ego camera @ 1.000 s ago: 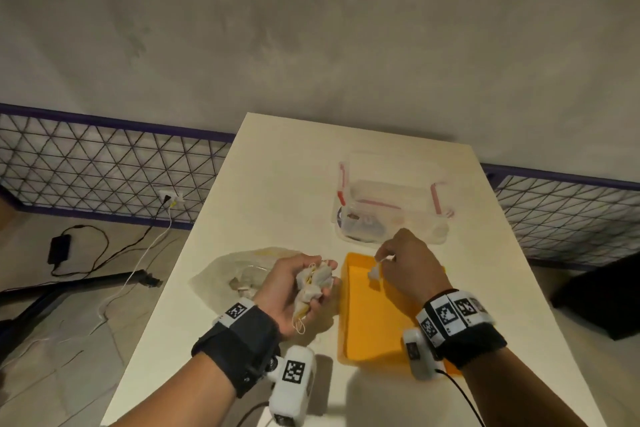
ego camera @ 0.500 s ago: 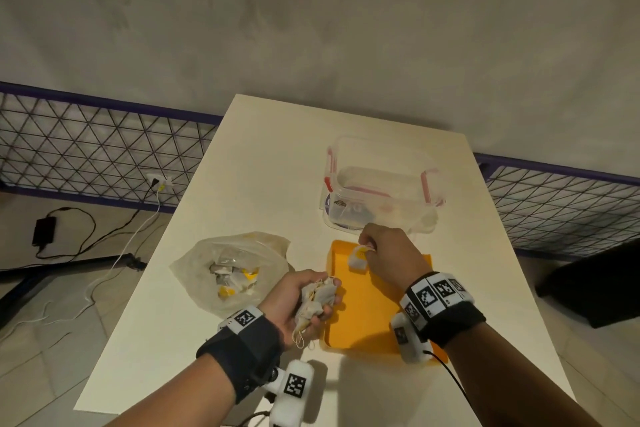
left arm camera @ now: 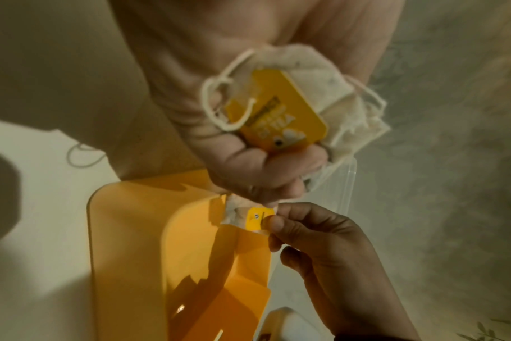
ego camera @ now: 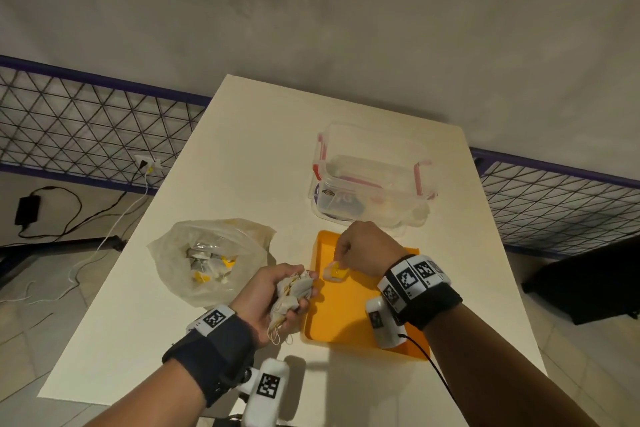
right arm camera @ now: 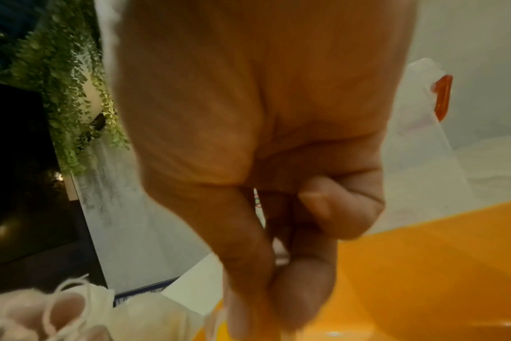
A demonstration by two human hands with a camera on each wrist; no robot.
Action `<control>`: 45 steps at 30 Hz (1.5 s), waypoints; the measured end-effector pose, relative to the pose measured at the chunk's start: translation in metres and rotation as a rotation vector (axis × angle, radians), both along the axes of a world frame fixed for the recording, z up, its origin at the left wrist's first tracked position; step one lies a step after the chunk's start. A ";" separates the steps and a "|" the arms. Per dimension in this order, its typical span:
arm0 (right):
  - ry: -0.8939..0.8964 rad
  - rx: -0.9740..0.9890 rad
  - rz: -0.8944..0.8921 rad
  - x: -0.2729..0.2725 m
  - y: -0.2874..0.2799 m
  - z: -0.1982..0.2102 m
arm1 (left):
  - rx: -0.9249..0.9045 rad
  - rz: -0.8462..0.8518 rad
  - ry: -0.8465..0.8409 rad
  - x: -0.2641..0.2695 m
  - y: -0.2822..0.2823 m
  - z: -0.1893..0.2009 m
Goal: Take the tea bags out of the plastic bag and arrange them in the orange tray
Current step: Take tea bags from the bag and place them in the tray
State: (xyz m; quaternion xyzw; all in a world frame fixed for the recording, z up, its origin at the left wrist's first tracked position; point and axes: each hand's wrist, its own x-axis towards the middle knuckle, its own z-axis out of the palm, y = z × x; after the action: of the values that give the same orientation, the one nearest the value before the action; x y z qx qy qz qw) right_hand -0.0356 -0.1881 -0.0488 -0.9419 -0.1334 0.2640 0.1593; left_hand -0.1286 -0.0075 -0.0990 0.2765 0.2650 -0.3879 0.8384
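My left hand point(ego camera: 277, 291) grips a bunch of white tea bags point(ego camera: 294, 291) with strings and yellow tags point(left arm camera: 280, 113), just left of the orange tray point(ego camera: 346, 319). Over the tray's near-left part, my right hand point(ego camera: 360, 246) pinches a single tea bag point(ego camera: 334, 272) by its yellow tag point(left arm camera: 258, 221). That bag hangs close to the left hand's fingers. The clear plastic bag point(ego camera: 211, 256) lies open on the table to the left, with several tea bags inside. Apart from the pinched bag, the tray floor shows no tea bags.
A clear lidded container point(ego camera: 374, 180) with red clips stands just behind the tray. The white table point(ego camera: 242, 156) has open surface at the back left. Beyond the left edge lie cables point(ego camera: 86, 218) on the floor.
My right hand has carried the single tea bag from the tray's far-left corner back toward me, close to the left hand. The left hand still holds its bunch.
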 end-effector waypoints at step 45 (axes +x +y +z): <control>-0.352 -0.031 -0.029 0.013 0.020 -0.028 | -0.174 0.027 -0.037 -0.007 0.007 -0.008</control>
State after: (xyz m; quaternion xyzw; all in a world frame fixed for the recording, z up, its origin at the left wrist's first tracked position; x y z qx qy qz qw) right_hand -0.0223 -0.1679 -0.0770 -0.9777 -0.1416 0.0949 0.1228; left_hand -0.1353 0.0000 -0.1073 0.2061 0.2184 -0.3927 0.8692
